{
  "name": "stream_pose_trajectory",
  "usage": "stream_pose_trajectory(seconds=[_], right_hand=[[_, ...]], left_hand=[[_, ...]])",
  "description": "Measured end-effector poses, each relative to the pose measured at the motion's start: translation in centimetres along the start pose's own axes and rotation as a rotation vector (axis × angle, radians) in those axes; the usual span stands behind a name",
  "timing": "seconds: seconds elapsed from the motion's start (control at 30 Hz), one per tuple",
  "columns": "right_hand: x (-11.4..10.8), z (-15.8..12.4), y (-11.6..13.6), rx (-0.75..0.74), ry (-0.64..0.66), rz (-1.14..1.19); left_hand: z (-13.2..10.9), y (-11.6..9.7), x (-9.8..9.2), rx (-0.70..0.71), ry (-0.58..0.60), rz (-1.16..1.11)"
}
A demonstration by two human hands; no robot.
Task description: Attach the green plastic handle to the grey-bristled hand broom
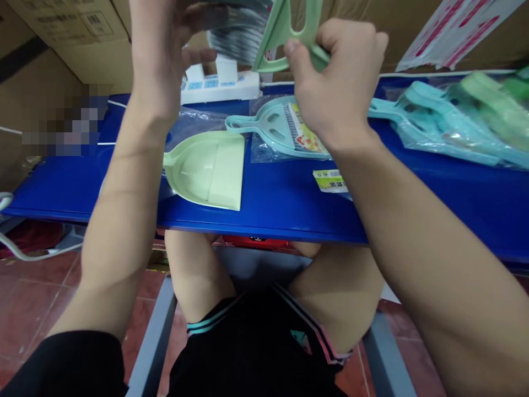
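A blue table (pixel 285 215) runs across the view, with cardboard boxes (pixel 357 33) standing behind it. On its right side lie several turquoise and green dustpan sets (pixel 448 124) in clear plastic; nearer the middle is a single wrapped turquoise set (pixel 275 129), its handle pointing left. Just beside that, a pale green dustpan (pixel 225 171) lies flat, its straight edge to the right and its handle partly behind the left forearm. A green brush (pixel 273 41) with grey bristles is held above the table's far edge. The right hand (pixel 343 71) is closed on the brush's green frame, thumb in front. The left hand (pixel 165 49) is at the bristles, blurred; whether it grips them cannot be told. Behind is a white power strip (pixel 248 87); a small printed card (pixel 328 181) lies beside the right forearm.
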State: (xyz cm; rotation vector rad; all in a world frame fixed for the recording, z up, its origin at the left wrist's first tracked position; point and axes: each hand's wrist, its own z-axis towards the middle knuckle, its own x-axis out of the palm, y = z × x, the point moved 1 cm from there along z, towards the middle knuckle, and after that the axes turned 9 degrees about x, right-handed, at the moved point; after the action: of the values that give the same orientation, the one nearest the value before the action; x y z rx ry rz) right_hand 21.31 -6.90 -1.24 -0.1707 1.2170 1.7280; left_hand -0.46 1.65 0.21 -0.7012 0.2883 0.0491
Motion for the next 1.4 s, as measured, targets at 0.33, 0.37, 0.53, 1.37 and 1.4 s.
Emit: stream_pose_trajectory(seconds=[0.33, 0.37, 0.53, 1.37, 1.4], right_hand=[[-0.4, 0.1, 0.2, 0.039, 0.006, -0.007], [-0.5, 0.1, 0.3, 0.038, 0.002, -0.008], [-0.2, 0.2, 0.1, 0.015, -0.022, -0.020], [-0.3, 0.3, -0.2, -0.003, -0.078, 0.077], [-0.4, 0.4, -0.2, -0.005, -0.086, 0.081]], left_hand=[[-1.1, -2.2, -0.9, 0.033, 0.179, -0.212], [-1.1, -2.0, -0.9, 0.027, 0.183, -0.204], [-1.0, -1.9, -0.9, 0.022, 0.153, -0.240], [-1.5, -3.8, 0.2, -0.072, -0.019, -0.245], [-1.7, -4.0, 0.4, -0.082, -0.028, -0.238]])
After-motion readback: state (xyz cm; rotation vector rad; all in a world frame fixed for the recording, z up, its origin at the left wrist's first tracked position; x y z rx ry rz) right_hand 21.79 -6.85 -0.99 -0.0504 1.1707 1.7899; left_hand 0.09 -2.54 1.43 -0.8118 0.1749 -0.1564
